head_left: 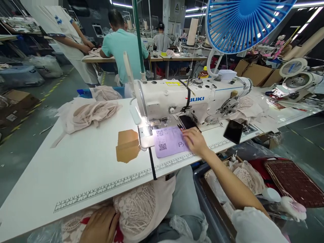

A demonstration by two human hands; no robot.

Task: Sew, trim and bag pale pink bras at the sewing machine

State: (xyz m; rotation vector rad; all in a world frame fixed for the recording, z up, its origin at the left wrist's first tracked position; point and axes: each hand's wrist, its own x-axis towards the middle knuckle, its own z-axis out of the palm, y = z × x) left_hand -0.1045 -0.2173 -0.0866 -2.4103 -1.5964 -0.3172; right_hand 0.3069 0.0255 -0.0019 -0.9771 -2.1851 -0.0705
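A lilac paper slip [169, 141] with QR codes and a handwritten 13 lies flat beside the needle area of a white sewing machine [162, 101]. Over its right edge my right hand [196, 141] is closed, with a small dark slender thing at the fingertips whose kind is unclear. Down at my lap, below the table edge, my left hand [100, 224] has its fingers together and curled over beige lace fabric [73, 226]. Right beside it is a lace bra cup [138, 209]. Some red material shows under the left hand.
On the white table [83, 168] are a brown card piece [127, 145], a beige garment pile [93, 113] and a black phone [233, 131]. A blue fan [227, 33] rises behind the machine. At the right stands a bin [207, 192] of lace pieces. Other people work beyond.
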